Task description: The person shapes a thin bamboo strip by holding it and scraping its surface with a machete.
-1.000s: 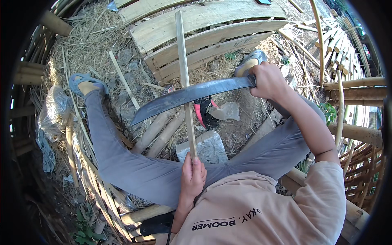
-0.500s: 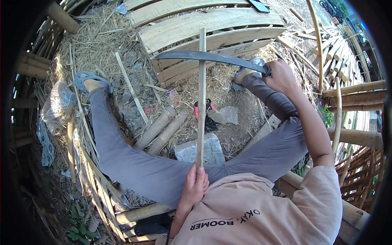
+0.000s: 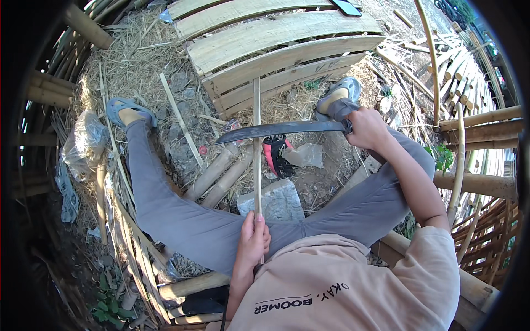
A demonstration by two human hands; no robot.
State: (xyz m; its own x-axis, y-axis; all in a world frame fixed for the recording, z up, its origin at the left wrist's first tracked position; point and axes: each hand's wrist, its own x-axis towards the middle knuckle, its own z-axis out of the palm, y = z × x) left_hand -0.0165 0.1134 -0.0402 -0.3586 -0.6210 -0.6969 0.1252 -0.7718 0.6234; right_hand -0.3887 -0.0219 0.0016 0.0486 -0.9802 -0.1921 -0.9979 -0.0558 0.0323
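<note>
My left hand (image 3: 253, 238) is closed around the lower part of a narrow bamboo strip (image 3: 257, 190), held in front of my lap and pointing away from me. In my right hand (image 3: 366, 129) is the handle of a machete (image 3: 281, 129). Its long, dark, curved blade reaches left and crosses the strip around its middle. Whether the edge bites into the strip or only rests against it, I cannot tell. Beneath the strip, between my legs, lies a pale stone block (image 3: 271, 199).
A slatted wooden crate (image 3: 276, 41) stands ahead, a phone (image 3: 346, 7) on top. Two bamboo poles (image 3: 212, 175), a pink and black glove-like item (image 3: 277, 156) and a loose strip (image 3: 179, 117) lie on straw-strewn ground. Cut bamboo (image 3: 461, 74) is piled at the right.
The machete has come down along the strip toward me, my right hand moving nearer and slightly left. My left hand and the strip have shifted left, and the strip's far end sits lower.
</note>
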